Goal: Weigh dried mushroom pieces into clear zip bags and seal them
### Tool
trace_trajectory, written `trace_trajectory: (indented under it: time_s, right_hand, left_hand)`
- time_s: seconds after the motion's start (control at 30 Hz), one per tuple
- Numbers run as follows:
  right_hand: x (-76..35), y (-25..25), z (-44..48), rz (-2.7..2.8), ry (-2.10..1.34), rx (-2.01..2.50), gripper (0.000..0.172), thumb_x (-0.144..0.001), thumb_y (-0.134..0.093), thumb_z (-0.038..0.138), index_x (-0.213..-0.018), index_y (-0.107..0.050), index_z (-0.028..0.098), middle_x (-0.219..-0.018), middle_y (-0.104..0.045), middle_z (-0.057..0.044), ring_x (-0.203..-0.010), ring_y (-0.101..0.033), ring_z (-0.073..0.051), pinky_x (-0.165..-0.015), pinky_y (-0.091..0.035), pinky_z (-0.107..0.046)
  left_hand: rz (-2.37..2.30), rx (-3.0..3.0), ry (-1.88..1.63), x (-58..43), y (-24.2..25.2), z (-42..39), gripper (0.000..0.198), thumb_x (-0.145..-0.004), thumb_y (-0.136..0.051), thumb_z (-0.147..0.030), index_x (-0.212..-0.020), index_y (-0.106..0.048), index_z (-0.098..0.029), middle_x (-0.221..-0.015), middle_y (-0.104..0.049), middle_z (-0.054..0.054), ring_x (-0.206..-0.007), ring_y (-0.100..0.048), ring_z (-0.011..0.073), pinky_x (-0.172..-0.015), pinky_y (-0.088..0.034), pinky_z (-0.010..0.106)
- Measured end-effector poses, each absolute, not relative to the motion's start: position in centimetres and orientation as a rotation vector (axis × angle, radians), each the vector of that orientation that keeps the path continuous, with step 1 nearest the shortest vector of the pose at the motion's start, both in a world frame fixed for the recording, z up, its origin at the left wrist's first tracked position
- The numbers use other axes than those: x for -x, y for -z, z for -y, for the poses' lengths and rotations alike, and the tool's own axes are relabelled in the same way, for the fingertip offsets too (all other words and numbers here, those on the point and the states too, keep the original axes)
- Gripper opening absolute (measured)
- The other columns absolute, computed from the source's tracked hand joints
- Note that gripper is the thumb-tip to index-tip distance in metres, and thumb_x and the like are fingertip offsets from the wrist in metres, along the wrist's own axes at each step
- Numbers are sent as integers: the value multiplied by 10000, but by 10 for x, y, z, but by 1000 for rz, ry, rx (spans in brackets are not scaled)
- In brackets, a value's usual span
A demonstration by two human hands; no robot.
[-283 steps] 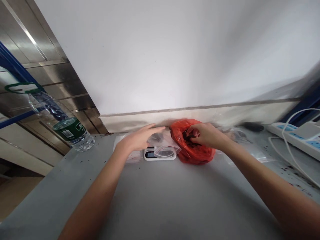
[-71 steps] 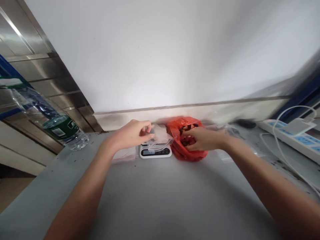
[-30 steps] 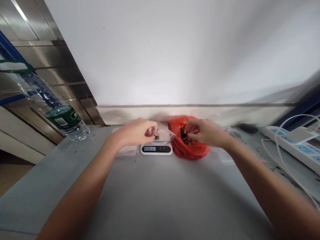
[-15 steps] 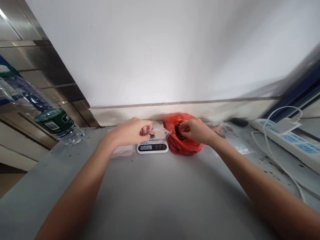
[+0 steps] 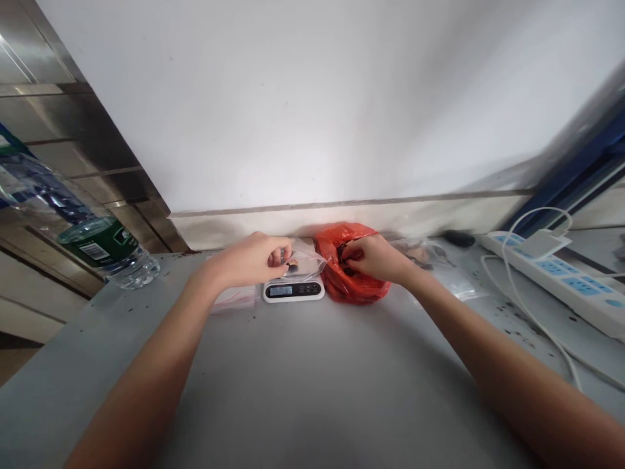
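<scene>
A clear plastic bag [image 5: 308, 264] with a few dark and tan pieces in it rests on a white digital scale [image 5: 293, 290], whose display looks like 95. My left hand [image 5: 266, 260] is closed on the left edge of that bag, its fingers pinched together. Just right of the scale stands a red plastic bag [image 5: 359, 290], open at the top with dark bits inside. My right hand [image 5: 374, 259] reaches into its mouth, fingers curled among the dark contents. Whatever those fingers grip is hidden.
Flat clear bags [image 5: 233, 298] lie left of the scale. Another clear bag with brownish pieces [image 5: 422, 254] sits behind my right wrist. A large water bottle [image 5: 107, 244] leans at the left. To the right are a power strip [image 5: 561, 267], white cables and scattered dark crumbs.
The view has shifted slightly. My right hand's fingers have moved a little within the red bag. My left hand keeps its hold on the clear bag, and the display looks unchanged.
</scene>
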State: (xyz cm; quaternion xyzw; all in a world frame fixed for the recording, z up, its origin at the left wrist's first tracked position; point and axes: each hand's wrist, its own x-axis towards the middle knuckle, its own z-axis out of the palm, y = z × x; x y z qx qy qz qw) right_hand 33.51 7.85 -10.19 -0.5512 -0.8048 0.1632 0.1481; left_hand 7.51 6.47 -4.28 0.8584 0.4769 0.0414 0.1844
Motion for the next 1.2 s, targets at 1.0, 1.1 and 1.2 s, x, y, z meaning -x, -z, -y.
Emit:
trace_trajectory:
  time_s: [1.0, 1.1, 1.2]
  right_hand:
    - [-301, 87, -51, 2371, -82, 1246, 447, -968, -496, 228, -1380, -664, 278, -779, -752, -30, -564, -533, -149, -599, -358, -277]
    - [-302, 86, -51, 2389, -80, 1239, 482, -954, -485, 214, -1404, -644, 282, -671, -690, -1, -510, -464, -138, -571, -319, -272]
    - [-304, 86, -50, 2358, -108, 1125, 454, -942, -473, 216, -1330, -701, 280, -713, -715, -10, -530, -488, -142, -583, -349, -271]
  left_hand:
    - [-1292, -2313, -610, -80, 45, -63, 248, -864, -556, -334, -744, -695, -168, -586, -463, -19, -551, -368, 114, -527, -297, 261]
    - [-1289, -2299, -630, -79, 45, -62, 245, -859, -560, -336, -751, -693, -162, -600, -489, -15, -565, -383, 115, -537, -309, 261]
    - [-1290, -2312, -648, -78, 45, -63, 245, -859, -569, -345, -762, -699, -161, -599, -509, -15, -573, -409, 119, -553, -338, 263]
